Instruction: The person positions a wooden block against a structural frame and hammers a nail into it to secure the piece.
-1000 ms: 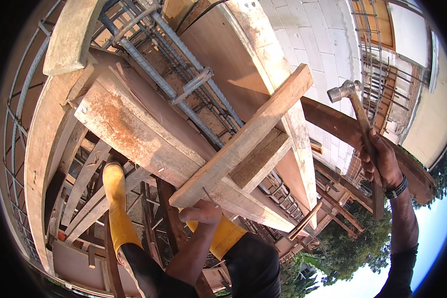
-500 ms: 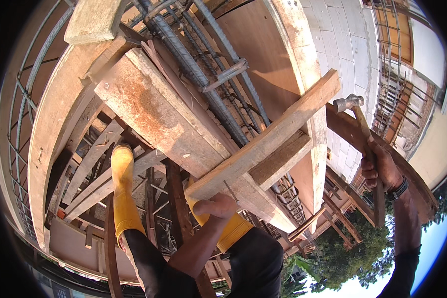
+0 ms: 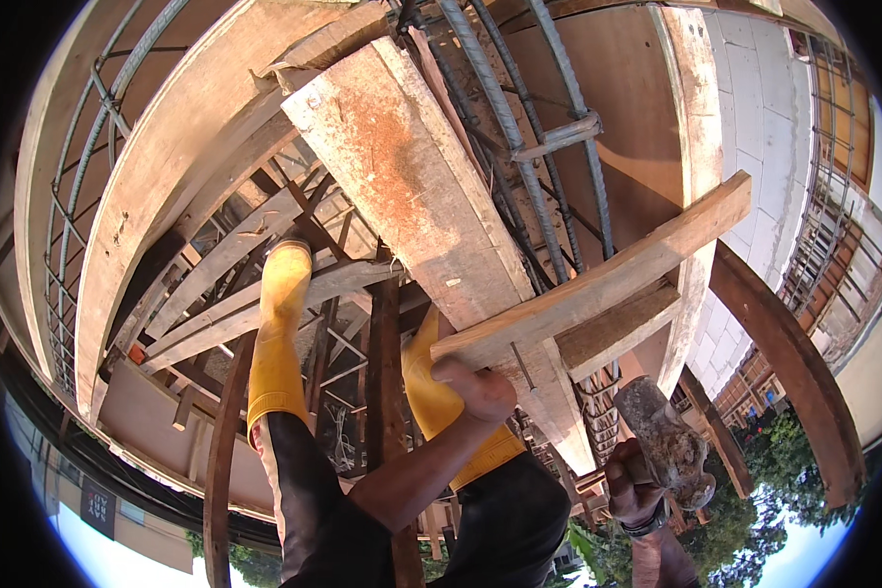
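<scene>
My left hand (image 3: 482, 392) is closed on the lower left end of a wooden batten (image 3: 598, 265), which lies slantwise across the rebar-filled timber formwork. A thin nail (image 3: 523, 367) sticks up beside that hand; whether my fingers touch it I cannot tell. Lower right, my right hand (image 3: 633, 487) grips a hammer (image 3: 662, 443), raised well off the wood with its worn metal head large and close to view. Most of its handle is hidden. A shorter wood block (image 3: 622, 333) sits under the batten, and a plank (image 3: 412, 186) stained reddish-brown forms the formwork's left side.
Steel rebar (image 3: 495, 88) runs inside the formwork. My yellow boots (image 3: 282, 328) stand among timber braces (image 3: 216, 323), with gaps dropping to a lower level. A curved-looking dark beam (image 3: 799, 363) and a white block wall (image 3: 755, 127) are at right, a rebar cage (image 3: 69, 225) at left.
My right hand has swung the hammer down and inward from the far right, bringing its head nearer. The view has shifted, so the formwork sits further right. My left hand stays at the batten's end.
</scene>
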Action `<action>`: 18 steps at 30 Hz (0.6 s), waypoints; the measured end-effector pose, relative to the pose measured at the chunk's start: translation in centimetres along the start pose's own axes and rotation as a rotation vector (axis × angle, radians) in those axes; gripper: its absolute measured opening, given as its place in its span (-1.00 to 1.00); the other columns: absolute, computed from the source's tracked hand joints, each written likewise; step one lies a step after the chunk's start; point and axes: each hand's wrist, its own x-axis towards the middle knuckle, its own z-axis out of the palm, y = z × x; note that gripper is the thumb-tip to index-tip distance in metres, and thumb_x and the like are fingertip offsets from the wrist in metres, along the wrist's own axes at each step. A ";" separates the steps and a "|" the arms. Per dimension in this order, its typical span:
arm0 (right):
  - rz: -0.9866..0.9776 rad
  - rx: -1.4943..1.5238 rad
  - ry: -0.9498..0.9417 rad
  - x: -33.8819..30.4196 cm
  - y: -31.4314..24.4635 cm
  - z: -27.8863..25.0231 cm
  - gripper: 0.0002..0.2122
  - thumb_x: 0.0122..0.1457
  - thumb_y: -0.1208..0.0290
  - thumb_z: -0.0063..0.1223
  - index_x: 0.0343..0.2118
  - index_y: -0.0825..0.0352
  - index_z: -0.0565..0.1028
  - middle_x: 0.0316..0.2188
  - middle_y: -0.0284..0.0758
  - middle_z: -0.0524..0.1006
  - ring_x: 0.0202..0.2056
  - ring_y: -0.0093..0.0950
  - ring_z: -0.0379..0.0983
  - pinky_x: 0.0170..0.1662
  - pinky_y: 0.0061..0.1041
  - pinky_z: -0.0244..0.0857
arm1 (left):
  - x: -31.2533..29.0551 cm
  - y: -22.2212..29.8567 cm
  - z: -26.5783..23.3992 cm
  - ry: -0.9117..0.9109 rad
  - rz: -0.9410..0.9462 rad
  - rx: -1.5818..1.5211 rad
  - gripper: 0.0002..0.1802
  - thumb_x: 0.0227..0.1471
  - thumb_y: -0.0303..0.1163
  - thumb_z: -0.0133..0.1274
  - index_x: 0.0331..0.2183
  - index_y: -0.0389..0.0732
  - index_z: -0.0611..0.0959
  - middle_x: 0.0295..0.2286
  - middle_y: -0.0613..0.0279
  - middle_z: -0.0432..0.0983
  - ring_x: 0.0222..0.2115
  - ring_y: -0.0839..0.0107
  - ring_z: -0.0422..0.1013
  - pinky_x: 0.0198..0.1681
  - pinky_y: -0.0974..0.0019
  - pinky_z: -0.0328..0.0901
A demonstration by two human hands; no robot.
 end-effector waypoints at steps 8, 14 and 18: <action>-0.352 -0.196 -0.132 2.4 1.7 1.4 -0.66 0.03 0.20 0.29 -0.28 0.39 0.56 -0.47 -0.21 0.60 -0.48 -0.22 0.58 -0.40 -0.31 0.43 | 9.7 8.0 -0.1 -0.033 -0.434 -1.095 -0.16 0.37 0.09 -0.31 0.33 -0.37 -0.07 0.26 0.06 0.04 0.20 0.23 0.09 0.33 0.13 -0.04; -0.461 -0.024 -0.247 5.2 4.5 2.9 -0.68 -0.02 0.20 0.36 -0.39 0.37 0.54 -0.57 -0.23 0.56 -0.60 -0.30 0.53 -0.54 -0.35 0.36 | 13.7 11.9 -1.6 -0.019 -0.772 -0.861 0.13 0.16 0.52 -0.51 0.15 -0.44 0.31 -0.01 0.10 0.40 0.00 0.33 0.33 0.12 0.25 0.23; -0.512 -0.061 -0.169 3.5 3.3 2.3 -0.66 -0.03 0.18 0.37 -0.40 0.38 0.53 -0.60 -0.26 0.53 -0.61 -0.32 0.52 -0.55 -0.37 0.35 | 12.0 11.1 -1.1 0.025 -0.764 -0.953 0.05 0.23 0.45 -0.48 0.17 -0.42 0.30 0.02 0.11 0.38 0.04 0.32 0.30 0.17 0.22 0.18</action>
